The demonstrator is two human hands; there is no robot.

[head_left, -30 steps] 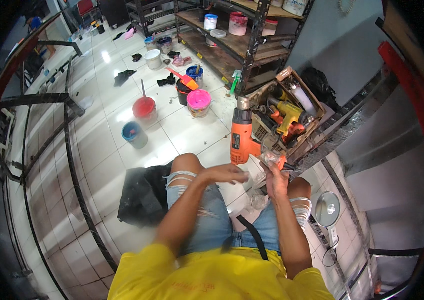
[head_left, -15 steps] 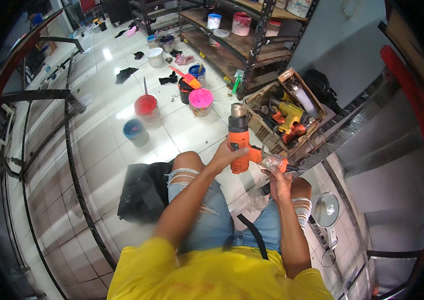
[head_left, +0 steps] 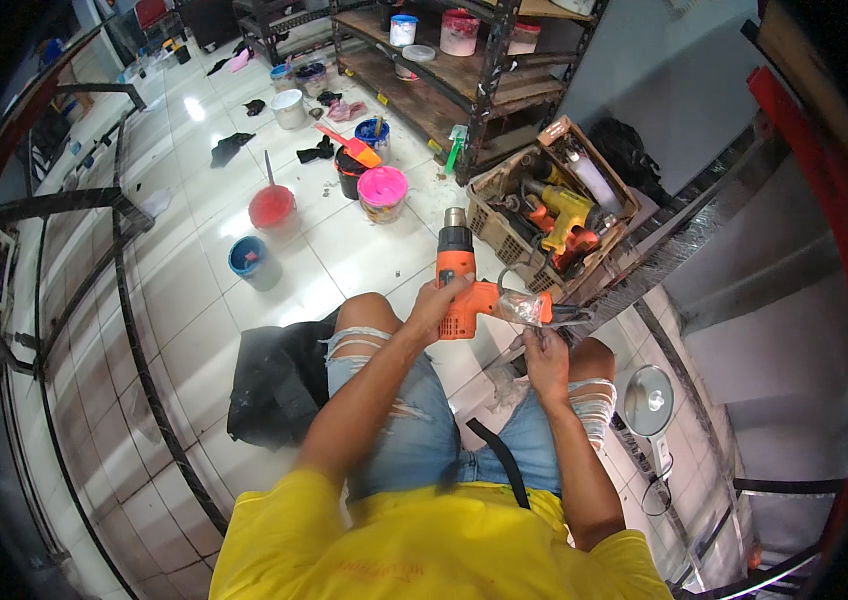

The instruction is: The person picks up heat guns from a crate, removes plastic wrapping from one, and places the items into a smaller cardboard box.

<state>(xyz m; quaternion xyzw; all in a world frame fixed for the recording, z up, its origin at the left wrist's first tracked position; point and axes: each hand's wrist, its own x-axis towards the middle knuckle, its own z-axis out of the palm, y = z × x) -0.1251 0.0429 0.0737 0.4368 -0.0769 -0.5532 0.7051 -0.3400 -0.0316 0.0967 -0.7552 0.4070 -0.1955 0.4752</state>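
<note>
Heat gun (head_left: 484,298), orange with black collar and metal nozzle, is up over the lap in the head view, nozzle pointing away from the wearer. I've got my left grip (head_left: 432,308) clamped round its body. Handle runs off to the right, partly under clear plastic wrap (head_left: 522,308), dark cord (head_left: 569,314) at its end. My right grip (head_left: 548,366) is just below the handle end, fingers bunched; I can't tell from here whether they pinch anything.

Ripped jeans (head_left: 399,440) on bent legs below, yellow shirt (head_left: 424,545) at bottom edge. Black bundle (head_left: 279,385) lies on the tile floor (head_left: 314,262) beside the left leg; round white-handled device (head_left: 648,402) beside the right.

Beyond the gun, to the right, I see a crate (head_left: 512,240) packed with tools: yellow power tool (head_left: 569,208), white bottle (head_left: 594,178). Shelf rack (head_left: 489,95) behind it carries paint tubs (head_left: 459,35). Floor ahead, to the left: blue tub (head_left: 247,258), red tub (head_left: 272,208) with a stick standing in it, pink tub (head_left: 382,190), dark tub (head_left: 350,180) with an orange scraper (head_left: 359,150) across its top. White bucket (head_left: 288,108) farther back.
</note>
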